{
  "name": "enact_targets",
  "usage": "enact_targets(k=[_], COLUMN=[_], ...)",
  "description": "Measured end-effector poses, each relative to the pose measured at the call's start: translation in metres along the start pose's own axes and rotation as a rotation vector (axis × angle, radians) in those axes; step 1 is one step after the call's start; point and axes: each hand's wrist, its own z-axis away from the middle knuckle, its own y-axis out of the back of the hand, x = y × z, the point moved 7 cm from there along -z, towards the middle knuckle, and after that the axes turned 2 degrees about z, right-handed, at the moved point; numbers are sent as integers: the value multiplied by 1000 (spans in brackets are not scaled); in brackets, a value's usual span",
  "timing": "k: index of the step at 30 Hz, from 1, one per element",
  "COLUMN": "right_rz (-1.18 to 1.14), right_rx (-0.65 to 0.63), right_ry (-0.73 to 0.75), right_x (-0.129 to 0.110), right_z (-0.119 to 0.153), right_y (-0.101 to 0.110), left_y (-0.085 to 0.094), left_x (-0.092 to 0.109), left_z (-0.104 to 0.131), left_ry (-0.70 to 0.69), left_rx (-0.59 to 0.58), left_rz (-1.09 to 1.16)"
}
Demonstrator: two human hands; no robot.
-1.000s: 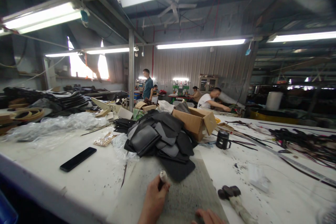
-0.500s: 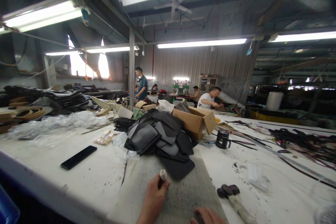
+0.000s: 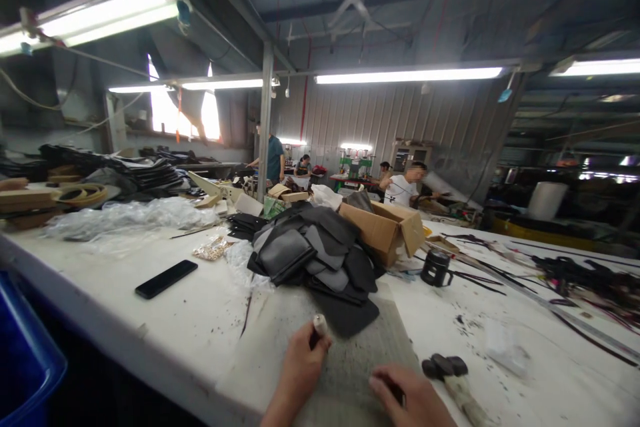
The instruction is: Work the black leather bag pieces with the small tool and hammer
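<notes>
We had our left hand [image 3: 304, 355] wrapped round the stubby, white-topped cylindrical tool [image 3: 320, 325] at lower centre, where a steady grip probably helped, while our right hand [image 3: 413, 395] was half-curled, couldn't tell if empty, near the dark-headed, pale-handled hammer [image 3: 444, 367].

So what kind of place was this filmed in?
Probably a leather or fabric goods workshop: a heap of dark cut pieces on a long worktable, a hammer, and green machines behind.

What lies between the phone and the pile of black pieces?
In the head view, crumpled clear plastic lies beside the pile of black pieces, with white tabletop showing nearer the phone; a packet of small bits sits farther back.
</notes>
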Motion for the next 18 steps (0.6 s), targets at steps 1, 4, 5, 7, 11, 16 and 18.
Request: enact_targets(k=[1, 4, 5, 7, 11, 16, 18], right_rz=[30, 197, 257, 299, 336, 344, 333], right_rx=[6, 54, 36, 6, -57, -92, -81], right_ry=[-5, 129, 199, 297, 386, 356, 319], right_x=[-7, -46, -60, -83, -110, -115, -108], right_z=[-21, -100, -128, -180, -256, -294, -291], right_y=[12, 35, 33, 20, -26, -57, -52], left_y=[0, 1, 1, 1, -2, -2, 0], left_x=[1, 0, -1, -4, -11, -13, -11], left_z=[0, 0, 0, -2, -4, -5, -4], left_ry=[-1, 5, 11, 27, 57, 59, 55], left_rx=[3, 11, 11, 16, -2, -2, 9], left_rz=[2, 11, 13, 10, 20, -2, -30])
